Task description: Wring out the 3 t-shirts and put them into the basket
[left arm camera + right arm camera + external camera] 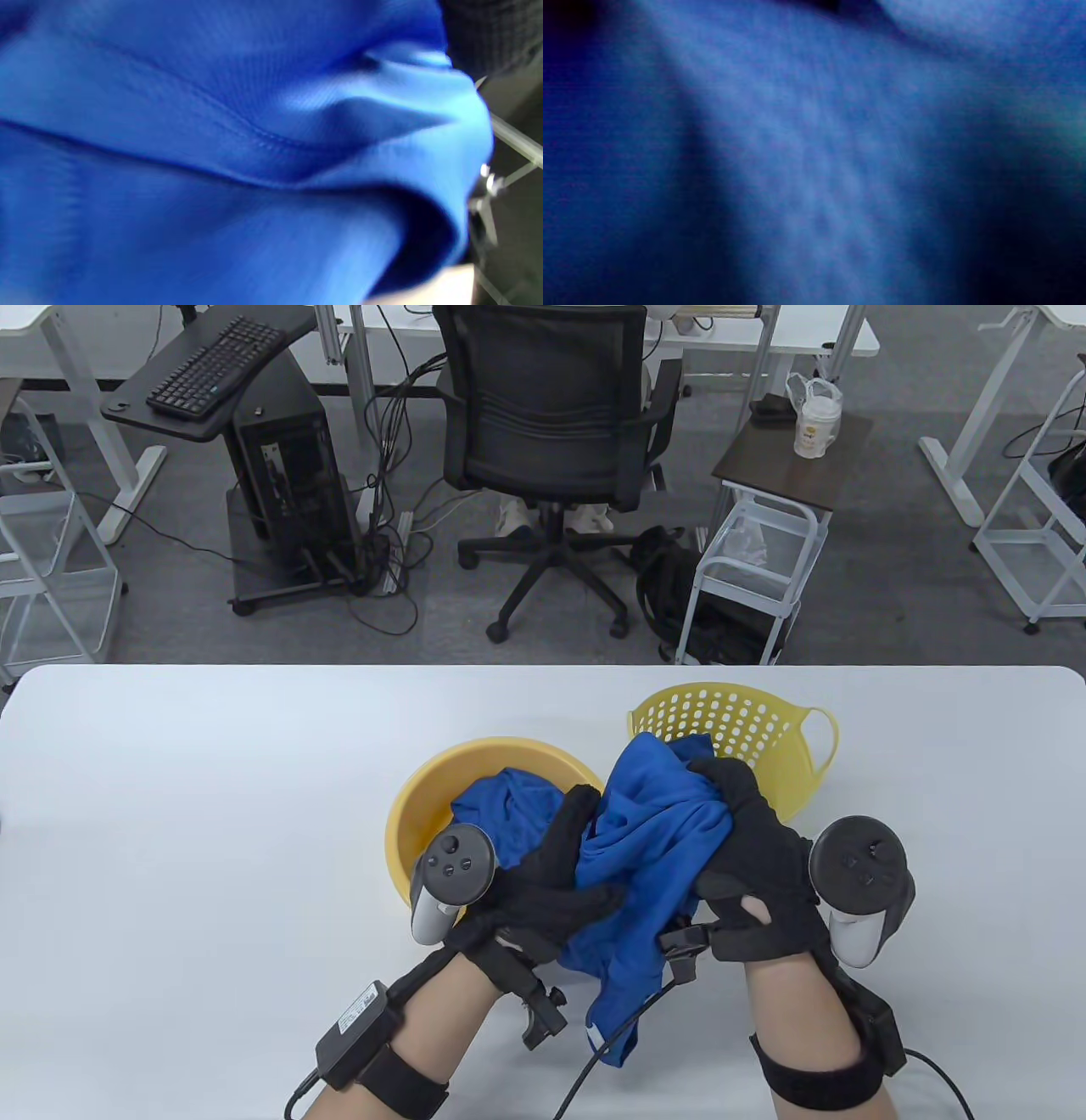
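Hands met low in the centre of the table view, both gripping one bunched blue t-shirt point(653, 848). Left hand point(543, 891) clutched its left side, fingers curled into cloth; right hand point(755, 865) closed over its upper right. Shirt hung between yellow basin point(424, 806), holding more blue fabric point(509, 814), and perforated yellow basket point(789, 746) at right. Wrist views showed only blurred blue cloth.

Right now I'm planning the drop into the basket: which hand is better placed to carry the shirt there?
Right. The right hand grips the blue shirt beside the yellow basket; the left hand is farther away.
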The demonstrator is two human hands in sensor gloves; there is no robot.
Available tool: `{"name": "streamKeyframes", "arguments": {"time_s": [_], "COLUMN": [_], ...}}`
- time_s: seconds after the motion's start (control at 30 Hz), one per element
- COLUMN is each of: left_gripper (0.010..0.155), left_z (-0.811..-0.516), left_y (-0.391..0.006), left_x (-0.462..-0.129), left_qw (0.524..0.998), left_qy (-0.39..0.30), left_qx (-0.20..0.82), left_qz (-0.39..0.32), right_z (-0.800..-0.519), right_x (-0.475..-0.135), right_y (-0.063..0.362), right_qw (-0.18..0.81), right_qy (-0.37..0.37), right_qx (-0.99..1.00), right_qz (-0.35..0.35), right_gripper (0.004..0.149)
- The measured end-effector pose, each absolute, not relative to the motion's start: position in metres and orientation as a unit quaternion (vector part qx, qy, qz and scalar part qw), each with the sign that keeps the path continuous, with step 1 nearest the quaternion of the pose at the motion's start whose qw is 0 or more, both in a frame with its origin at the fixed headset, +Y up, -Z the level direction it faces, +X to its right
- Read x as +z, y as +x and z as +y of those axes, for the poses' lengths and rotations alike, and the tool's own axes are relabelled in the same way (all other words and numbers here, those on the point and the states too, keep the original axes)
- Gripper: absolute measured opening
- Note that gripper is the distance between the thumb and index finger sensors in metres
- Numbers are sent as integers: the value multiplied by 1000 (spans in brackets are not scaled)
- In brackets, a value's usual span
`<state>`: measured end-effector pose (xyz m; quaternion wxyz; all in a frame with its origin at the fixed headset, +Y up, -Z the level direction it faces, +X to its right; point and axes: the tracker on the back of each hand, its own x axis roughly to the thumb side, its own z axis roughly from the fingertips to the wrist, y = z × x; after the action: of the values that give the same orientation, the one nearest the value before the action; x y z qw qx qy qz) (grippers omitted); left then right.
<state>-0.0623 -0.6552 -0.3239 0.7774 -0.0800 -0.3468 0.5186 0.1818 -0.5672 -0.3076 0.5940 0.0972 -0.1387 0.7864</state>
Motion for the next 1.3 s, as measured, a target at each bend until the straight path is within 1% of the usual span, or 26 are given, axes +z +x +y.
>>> {"name": "streamKeyframes", "arguments": {"time_s": [0.03, 0.1, 0.17, 0.23, 0.3, 0.33, 0.37, 0.4, 0.43, 0.47, 0.5, 0.6, 0.67, 0.73, 0.8, 0.83, 0.87, 0.9, 0.97, 1.0, 1.07, 1.17, 1.2, 1.23, 1.27, 1.3], "left_gripper": [127, 131, 132, 132, 127, 118, 106, 81, 63, 54, 51, 51, 52, 53, 54, 55, 57, 59, 64, 66, 72, 81, 85, 86, 81, 69], "left_z": [-651, -650, -658, -666, -673, -676, -678, -680, -681, -681, -682, -680, -673, -663, -654, -650, -648, -645, -639, -636, -635, -637, -638, -638, -638, -636], "left_y": [-61, -59, -54, -50, -46, -45, -46, -50, -55, -59, -67, -94, -108, -120, -127, -129, -131, -132, -128, -125, -123, -121, -121, -121, -121, -121], "left_x": [-322, -319, -321, -324, -327, -329, -329, -331, -334, -336, -340, -347, -348, -344, -339, -337, -335, -333, -327, -323, -319, -321, -321, -322, -322, -322], "left_qw": [811, 868, 893, 891, 878, 870, 868, 849, 829, 819, 797, 733, 693, 673, 659, 647, 639, 624, 583, 574, 579, 566, 563, 560, 560, 563], "left_qy": [-69, -46, -41, -54, -83, -99, -101, -91, -87, -92, -99, -102, -88, -71, -29, 0, 17, 31, 32, 20, 13, -24, -40, -52, -52, -52], "left_qx": [457, 357, 311, 329, 369, 394, 408, 460, 506, 528, 565, 658, 704, 725, 740, 749, 755, 764, 783, 785, 778, 781, 783, 784, 784, 782], "left_qz": [-360, -341, -324, -307, -293, -278, -265, -242, -221, -206, -189, -138, -127, -132, -134, -142, -146, -163, -215, -232, -242, -261, -262, -263, -261, -262], "right_z": [-568, -570, -573, -575, -577, -578, -578, -578, -578, -577, -575, -574, -579, -590, -604, -614, -622, -631, -649, -659, -669, -667, -663, -655, -650, -646], "right_x": [-308, -308, -307, -305, -302, -300, -300, -297, -297, -297, -299, -304, -311, -320, -329, -333, -336, -339, -346, -348, -349, -351, -353, -353, -354, -354], "right_y": [182, 181, 178, 171, 162, 155, 153, 147, 145, 145, 148, 162, 165, 161, 151, 144, 138, 131, 117, 108, 97, 92, 94, 100, 104, 110], "right_qw": [616, 671, 730, 756, 765, 769, 771, 773, 772, 773, 772, 735, 706, 711, 735, 743, 740, 733, 731, 747, 775, 800, 809, 823, 826, 825], "right_qy": [103, 119, 138, 149, 165, 177, 180, 192, 204, 210, 211, 189, 167, 148, 127, 117, 114, 115, 138, 158, 188, 248, 253, 241, 227, 221], "right_qx": [771, 728, 669, 637, 622, 613, 609, 602, 600, 598, 600, 649, 683, 685, 666, 658, 657, 660, 643, 600, 520, 461, 458, 468, 483, 497], "right_qz": [-124, -76, -17, 19, 28, 40, 45, 55, 43, 27, 2, -62, -79, -51, 3, 48, 82, 119, 184, 239, 306, 294, 267, 212, 181, 154], "right_gripper": [46, 47, 47, 48, 48, 48, 48, 48, 48, 48, 48, 47, 46, 46, 47, 49, 59, 77, 99, 107, 113, 103, 96, 84, 71, 58]}}
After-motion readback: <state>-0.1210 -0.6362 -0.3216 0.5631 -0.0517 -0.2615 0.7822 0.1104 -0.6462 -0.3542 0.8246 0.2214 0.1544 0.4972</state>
